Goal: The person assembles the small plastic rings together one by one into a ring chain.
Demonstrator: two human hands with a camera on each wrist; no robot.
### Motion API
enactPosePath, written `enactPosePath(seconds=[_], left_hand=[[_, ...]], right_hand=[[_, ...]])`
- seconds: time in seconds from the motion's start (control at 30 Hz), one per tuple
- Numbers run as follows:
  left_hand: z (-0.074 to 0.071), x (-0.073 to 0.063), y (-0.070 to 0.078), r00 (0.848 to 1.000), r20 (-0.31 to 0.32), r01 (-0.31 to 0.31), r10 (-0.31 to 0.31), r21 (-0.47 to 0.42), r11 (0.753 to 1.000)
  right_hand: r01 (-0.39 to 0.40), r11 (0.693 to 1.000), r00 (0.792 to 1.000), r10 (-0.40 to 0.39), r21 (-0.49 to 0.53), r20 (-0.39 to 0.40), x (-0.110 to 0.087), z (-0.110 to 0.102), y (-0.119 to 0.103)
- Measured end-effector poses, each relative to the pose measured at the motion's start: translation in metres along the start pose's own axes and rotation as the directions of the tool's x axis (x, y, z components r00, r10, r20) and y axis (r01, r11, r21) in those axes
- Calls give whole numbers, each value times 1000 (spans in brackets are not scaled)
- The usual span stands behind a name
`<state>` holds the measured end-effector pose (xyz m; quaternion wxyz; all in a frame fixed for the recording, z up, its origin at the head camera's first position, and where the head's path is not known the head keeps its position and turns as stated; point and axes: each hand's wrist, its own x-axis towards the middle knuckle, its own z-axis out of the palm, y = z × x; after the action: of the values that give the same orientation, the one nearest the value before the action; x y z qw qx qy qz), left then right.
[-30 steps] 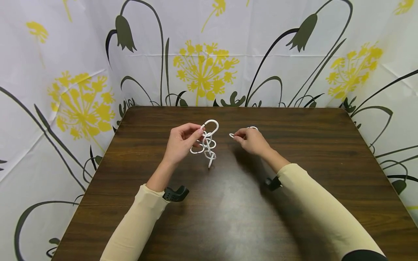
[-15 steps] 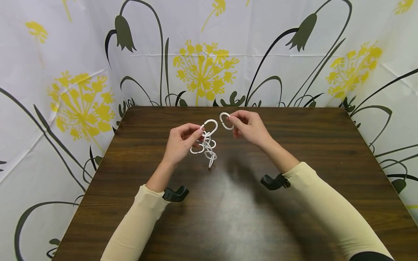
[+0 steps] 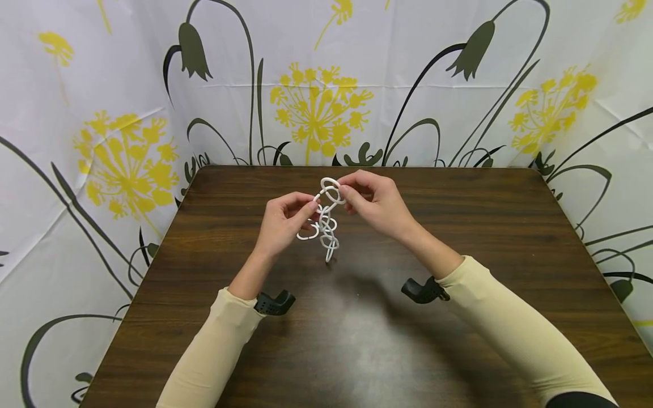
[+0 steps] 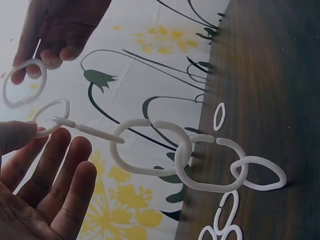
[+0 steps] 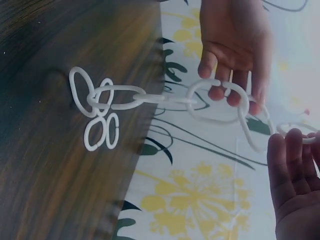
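Observation:
In the head view a chain of white plastic links (image 4: 150, 172) hangs over the dark table, its lowest link (image 4: 262, 159) at or near the tabletop. My left hand (image 3: 287, 222) pinches the top link (image 4: 54, 102) between thumb and forefinger, the other fingers loosely bent. A separate white C-shaped link (image 4: 44, 82) is pinched by my right hand (image 3: 377, 203). That link overlaps the chain's top link in the head view; the left wrist view shows a small gap between them. The fingertips hide part of both links.
Several loose white links (image 3: 308, 238) lie on the brown wooden table (image 3: 459, 226), behind and left of the chain. A white curtain (image 3: 408, 34) with yellow and dark green flowers hangs past the table's far edge. Black wrist straps (image 3: 275, 304) stick out from both forearms.
My right hand has risen from the table with a link and moved left to the chain's top link. The left hand and its chain have stayed nearly still.

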<state>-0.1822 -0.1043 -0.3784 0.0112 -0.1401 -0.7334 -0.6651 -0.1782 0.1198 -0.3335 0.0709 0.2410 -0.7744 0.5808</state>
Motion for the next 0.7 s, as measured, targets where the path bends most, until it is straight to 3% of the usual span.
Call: enactPosePath(seconds=[0.37, 0.7], left_hand=[[1, 0, -1, 1000, 0, -2, 2, 18, 1000], [1, 0, 0, 1000, 8, -26, 26, 2, 1000]], right_hand=[[-4, 999, 999, 5, -34, 37, 1, 9, 5], [62, 994, 997, -56, -95, 57, 3, 12, 5]])
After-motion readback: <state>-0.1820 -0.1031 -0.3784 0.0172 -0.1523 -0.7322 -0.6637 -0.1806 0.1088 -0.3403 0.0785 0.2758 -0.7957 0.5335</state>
